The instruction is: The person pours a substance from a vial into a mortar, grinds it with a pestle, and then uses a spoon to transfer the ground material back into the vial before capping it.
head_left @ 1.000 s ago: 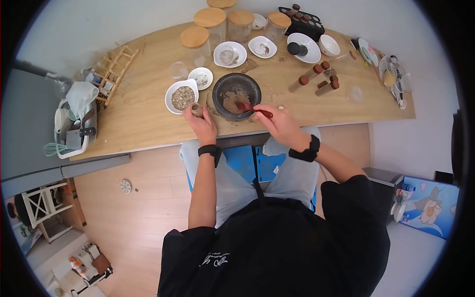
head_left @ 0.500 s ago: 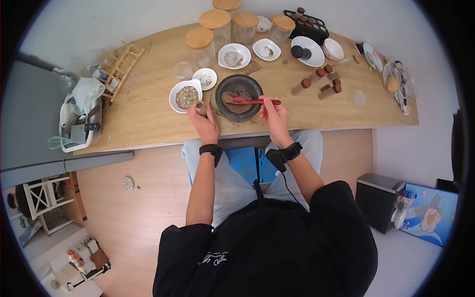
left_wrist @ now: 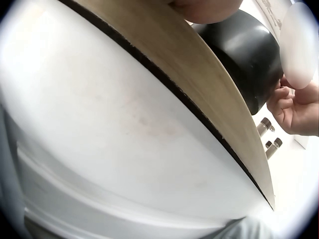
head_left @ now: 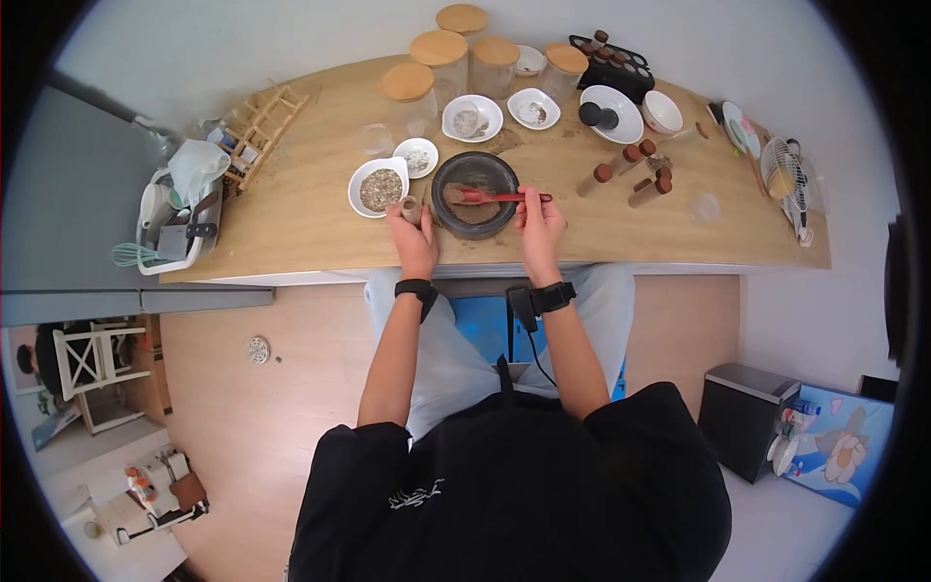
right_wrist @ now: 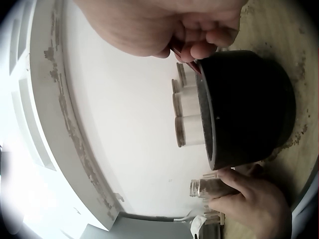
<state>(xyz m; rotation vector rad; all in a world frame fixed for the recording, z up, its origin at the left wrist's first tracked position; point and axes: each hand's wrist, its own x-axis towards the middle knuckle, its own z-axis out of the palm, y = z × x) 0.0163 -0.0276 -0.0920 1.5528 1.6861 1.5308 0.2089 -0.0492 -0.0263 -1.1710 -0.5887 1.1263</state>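
In the head view, a dark stone mortar (head_left: 502,176) with brown powder (head_left: 472,212) inside stands near the table's front edge. My right hand (head_left: 540,233) pinches the handle of a red spoon (head_left: 509,198). The spoon lies almost level across the mortar, brown powder at its head. Just left of the mortar, my left hand (head_left: 415,244) holds a small open glass bottle (head_left: 411,210) upright on the table. In the right wrist view, brown powder shows inside that bottle (right_wrist: 212,188), with fingers wrapped around it beside the mortar (right_wrist: 244,109).
A white bowl of coarse grains (head_left: 379,187) and a small white dish (head_left: 417,156) sit by my left hand. Wooden-lidded jars (head_left: 408,83) and white dishes stand behind. Several brown-capped tubes (head_left: 651,189) are at the right, a wooden rack (head_left: 264,136) at the left.
My right hand has shifted from over the spoon to below its handle; the spoon has swung from slanting down to nearly level, its head further left. My left hand keeps holding the bottle.
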